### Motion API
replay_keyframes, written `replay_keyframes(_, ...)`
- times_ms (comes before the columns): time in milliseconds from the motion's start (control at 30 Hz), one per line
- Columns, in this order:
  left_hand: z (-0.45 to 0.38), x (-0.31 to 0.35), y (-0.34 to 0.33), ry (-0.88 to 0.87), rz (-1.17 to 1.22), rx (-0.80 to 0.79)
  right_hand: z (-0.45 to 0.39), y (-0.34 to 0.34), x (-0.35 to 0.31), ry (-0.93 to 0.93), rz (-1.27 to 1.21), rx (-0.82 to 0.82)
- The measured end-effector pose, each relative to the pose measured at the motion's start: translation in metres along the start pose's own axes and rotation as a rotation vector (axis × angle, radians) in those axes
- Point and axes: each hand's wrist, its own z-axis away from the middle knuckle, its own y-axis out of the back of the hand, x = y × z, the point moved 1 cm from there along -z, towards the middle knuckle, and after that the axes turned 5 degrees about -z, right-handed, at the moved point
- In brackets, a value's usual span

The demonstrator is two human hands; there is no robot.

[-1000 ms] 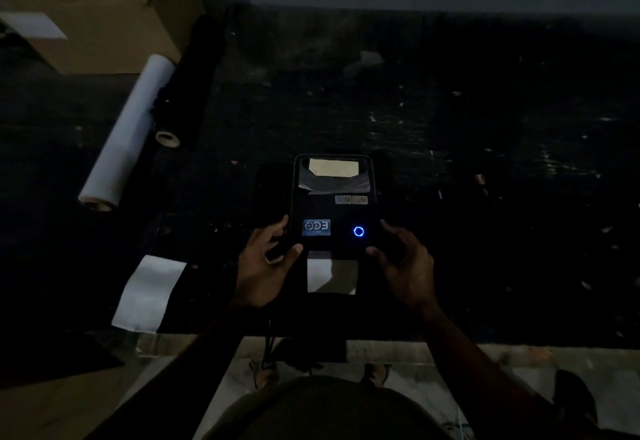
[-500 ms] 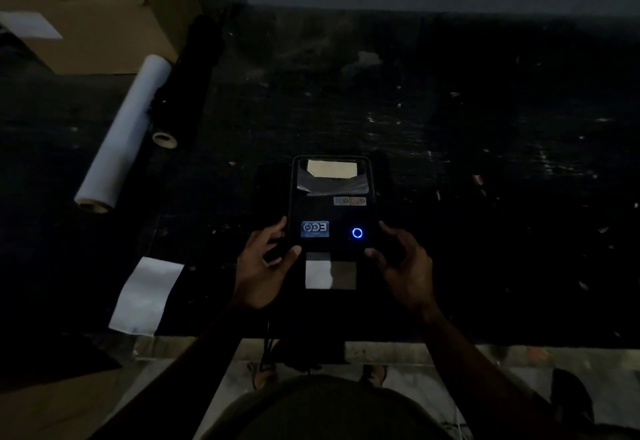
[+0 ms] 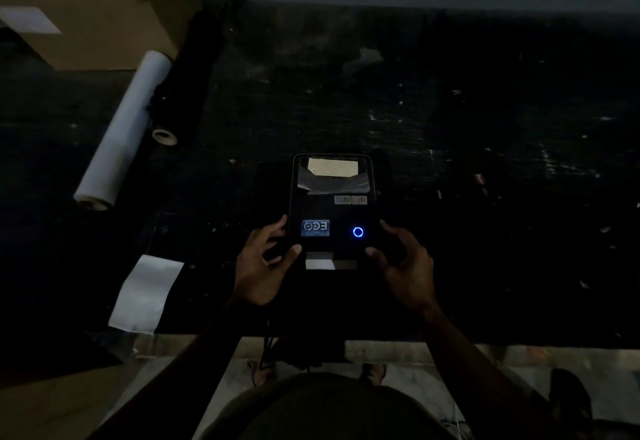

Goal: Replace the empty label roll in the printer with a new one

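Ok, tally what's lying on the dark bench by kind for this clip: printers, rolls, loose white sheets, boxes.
Printers: 1, the black printer, a hand at each side
Rolls: 2, a long white roll and a dark roll beside it
Loose white sheets: 1, the white sheet near the bench edge
Boxes: 1, the cardboard box
Total: 5

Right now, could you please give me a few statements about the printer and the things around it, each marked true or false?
1. A blue ring light glows on the printer. True.
2. Both hands are at the printer's near corners. True: left hand, right hand.
3. The printer's lid stands wide open. False: it looks shut, with a roll showing through its window.
4. A white roll lies right of the printer. False: it lies to the left.
5. A white sheet lies near the table's front edge. True.
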Motion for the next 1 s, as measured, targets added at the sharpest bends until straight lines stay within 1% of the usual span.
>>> replay_keyframes(267, -0.001, -0.003, 0.001, 0.034, 0.014, -0.013, 0.002, 0.001, -0.005, 0.008, -0.043, -0.009)
replay_keyframes(733, 0.001, -0.002, 0.001, 0.024, 0.0, -0.014, 0.003, 0.002, -0.008, -0.017, -0.033, -0.014)
replay_keyframes(933, -0.002, 0.006, 0.009, 0.028, -0.021, -0.087, -0.001, 0.005, -0.004, -0.035, -0.066, -0.054)
replay_keyframes(1000, 0.001, 0.009, 0.022, 0.005, -0.089, -0.031, 0.002, 0.015, 0.003, -0.094, -0.076, -0.028)
